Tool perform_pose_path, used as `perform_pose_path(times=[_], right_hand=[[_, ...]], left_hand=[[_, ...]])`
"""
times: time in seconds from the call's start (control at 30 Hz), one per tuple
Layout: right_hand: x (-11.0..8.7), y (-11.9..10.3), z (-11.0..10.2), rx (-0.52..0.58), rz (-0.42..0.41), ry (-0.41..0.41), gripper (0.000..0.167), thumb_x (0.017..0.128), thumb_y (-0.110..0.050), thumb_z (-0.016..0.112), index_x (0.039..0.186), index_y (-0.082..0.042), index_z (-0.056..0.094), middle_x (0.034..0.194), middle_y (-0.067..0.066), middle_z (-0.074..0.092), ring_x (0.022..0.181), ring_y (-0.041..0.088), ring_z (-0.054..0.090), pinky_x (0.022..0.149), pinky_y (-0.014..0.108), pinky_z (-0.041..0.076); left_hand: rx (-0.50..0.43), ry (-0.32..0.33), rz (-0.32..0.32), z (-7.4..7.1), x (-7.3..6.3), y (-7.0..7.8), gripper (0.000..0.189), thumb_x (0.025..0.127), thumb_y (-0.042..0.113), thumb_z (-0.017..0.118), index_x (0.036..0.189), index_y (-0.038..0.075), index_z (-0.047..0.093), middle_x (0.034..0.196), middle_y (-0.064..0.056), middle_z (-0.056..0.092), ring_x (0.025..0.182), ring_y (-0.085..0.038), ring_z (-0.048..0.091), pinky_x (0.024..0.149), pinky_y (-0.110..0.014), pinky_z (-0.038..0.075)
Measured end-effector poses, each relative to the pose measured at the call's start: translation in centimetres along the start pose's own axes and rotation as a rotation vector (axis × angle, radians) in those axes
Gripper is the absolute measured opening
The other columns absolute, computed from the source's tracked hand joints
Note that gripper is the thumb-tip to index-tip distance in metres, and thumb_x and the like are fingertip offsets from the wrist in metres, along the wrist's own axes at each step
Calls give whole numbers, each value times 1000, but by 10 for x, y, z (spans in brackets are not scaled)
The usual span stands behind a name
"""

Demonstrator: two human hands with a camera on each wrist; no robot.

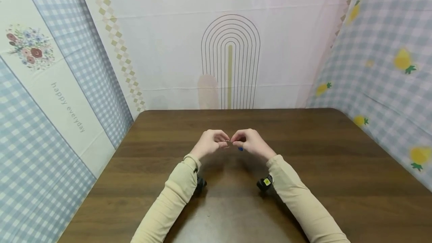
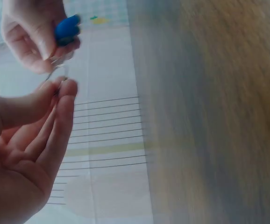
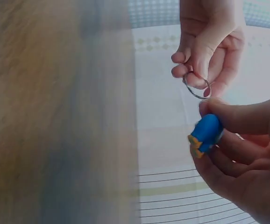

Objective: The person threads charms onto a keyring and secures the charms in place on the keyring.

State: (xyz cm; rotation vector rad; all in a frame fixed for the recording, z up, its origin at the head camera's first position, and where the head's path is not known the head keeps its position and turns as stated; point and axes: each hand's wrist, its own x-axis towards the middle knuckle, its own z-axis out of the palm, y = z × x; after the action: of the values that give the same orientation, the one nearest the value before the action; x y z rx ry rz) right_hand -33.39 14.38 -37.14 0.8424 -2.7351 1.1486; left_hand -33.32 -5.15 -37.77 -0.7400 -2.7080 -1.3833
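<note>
Both hands are raised over the table, fingertips almost meeting. My left hand [image 1: 208, 144] pinches a thin metal key ring [image 3: 191, 94] between thumb and index finger. Facing it, my right hand [image 1: 254, 144] has its thumb and index finger pinched together right at the ring's near edge. A small blue charm [image 3: 207, 129] with yellow-orange tips hangs against the right fingers, and in the left wrist view the blue charm [image 2: 67, 29] shows beside the right thumb. The link between charm and ring is hidden by the right fingertips.
Below the hands lies a brown wooden table [image 1: 162, 183]. A white patterned cloth [image 1: 168, 55] hangs behind it, with checked cloths [image 1: 381, 66] along the sides. Each wrist carries a small black camera [image 1: 264, 183].
</note>
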Motion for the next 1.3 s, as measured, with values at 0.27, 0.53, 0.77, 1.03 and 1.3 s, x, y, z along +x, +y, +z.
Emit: perform_pose_path(times=[0.27,0.53,0.77,1.03,1.3], right_hand=[[1,-3,1,60,-45,113,5,89,-8,68,86,-7,72,83,6,72,71,9,60,64,23,50],[-1,-3,1,108,12,161,4,86,-8,72,89,-6,72,87,9,72,73,12,60,65,23,50],[-1,-3,-1,154,33,203,7,83,-6,74,89,-4,70,85,10,72,71,12,62,64,22,52],[4,-4,-5,190,1,216,7,83,-3,74,88,-2,69,84,13,72,71,11,63,65,20,52],[5,-2,-10,189,39,228,12,87,-8,70,98,-1,71,95,14,72,77,13,62,68,20,51]], left_hand=[[-20,143,-30,2,-1,5,7,87,10,71,89,3,73,83,-12,75,69,-14,70,61,-22,55],[-29,136,-25,4,-2,2,9,85,12,74,86,4,73,82,-12,75,67,-16,70,57,-19,52],[-104,166,-27,4,-3,3,6,84,6,73,88,1,74,84,-15,75,75,-19,73,68,-30,58],[-107,195,12,2,1,7,9,86,4,71,92,-2,75,84,-17,75,77,-22,73,67,-24,57],[-235,189,15,3,7,3,11,86,7,72,87,-4,70,84,-22,73,76,-27,73,76,-44,59]])
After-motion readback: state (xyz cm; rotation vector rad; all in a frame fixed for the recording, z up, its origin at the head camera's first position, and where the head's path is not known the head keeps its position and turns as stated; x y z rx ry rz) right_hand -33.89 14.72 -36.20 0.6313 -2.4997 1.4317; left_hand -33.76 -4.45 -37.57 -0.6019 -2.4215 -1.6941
